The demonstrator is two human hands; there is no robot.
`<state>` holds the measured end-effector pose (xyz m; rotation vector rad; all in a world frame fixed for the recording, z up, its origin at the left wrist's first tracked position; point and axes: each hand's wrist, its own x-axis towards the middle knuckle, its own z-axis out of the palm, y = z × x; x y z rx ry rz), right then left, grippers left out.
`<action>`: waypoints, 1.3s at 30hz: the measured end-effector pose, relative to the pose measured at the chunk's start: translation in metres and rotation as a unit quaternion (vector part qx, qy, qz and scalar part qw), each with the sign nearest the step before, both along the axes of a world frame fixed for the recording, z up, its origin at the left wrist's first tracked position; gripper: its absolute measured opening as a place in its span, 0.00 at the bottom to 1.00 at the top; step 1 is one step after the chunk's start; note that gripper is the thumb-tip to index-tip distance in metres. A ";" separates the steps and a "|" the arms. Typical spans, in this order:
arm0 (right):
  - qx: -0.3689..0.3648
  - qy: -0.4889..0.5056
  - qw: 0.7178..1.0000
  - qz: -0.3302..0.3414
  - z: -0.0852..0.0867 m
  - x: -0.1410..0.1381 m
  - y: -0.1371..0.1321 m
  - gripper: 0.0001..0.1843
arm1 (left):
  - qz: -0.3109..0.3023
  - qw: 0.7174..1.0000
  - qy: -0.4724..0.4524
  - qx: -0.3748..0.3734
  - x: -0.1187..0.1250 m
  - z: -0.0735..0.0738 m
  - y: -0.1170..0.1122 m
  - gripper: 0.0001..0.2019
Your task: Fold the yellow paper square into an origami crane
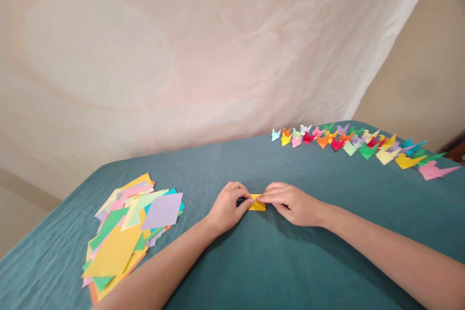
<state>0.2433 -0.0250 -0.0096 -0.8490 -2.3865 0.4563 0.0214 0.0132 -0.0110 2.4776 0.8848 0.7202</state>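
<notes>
A small folded piece of yellow origami paper (257, 206) lies on the dark green cloth in front of me, with crease lines on its face. My left hand (232, 205) grips its left side, thumb and fingers closing in on the edge. From the other side, my right hand (288, 202) presses its fingertips on the paper's upper right part, the other fingers curled. Both hands rest low against the cloth, and their fingertips cover parts of the paper's left and upper edges.
A loose pile of coloured paper squares (112, 252) spreads at the left, partly behind my left forearm. Several folded paper birds (350, 147) in many colours stand in rows at the far right. A pale sheet (218, 48) hangs behind the cloth-covered table (203, 164).
</notes>
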 end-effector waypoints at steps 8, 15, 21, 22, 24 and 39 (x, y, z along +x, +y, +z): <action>0.020 -0.035 0.998 0.041 -0.001 0.005 0.001 0.30 | 0.010 1.000 0.003 -0.007 0.002 -0.001 0.000 0.05; 0.045 -0.095 0.994 0.043 0.004 0.003 -0.002 0.26 | 0.022 1.000 0.003 -0.005 0.003 -0.002 0.000 0.04; 0.089 -0.156 0.983 0.039 0.004 0.000 -0.009 0.24 | 0.027 1.000 0.013 0.002 0.005 -0.001 -0.001 0.04; 0.094 -0.162 0.982 0.038 0.004 -0.001 -0.011 0.24 | 0.028 1.000 0.013 0.005 0.005 -0.001 -0.001 0.04; 0.100 -0.172 0.979 0.035 0.004 -0.001 -0.014 0.24 | 0.027 0.999 0.012 0.010 0.005 -0.002 -0.001 0.03; 0.124 -0.173 0.977 -0.004 -0.005 -0.002 -0.023 0.23 | 0.026 0.999 0.036 0.019 0.007 0.000 -0.003 0.04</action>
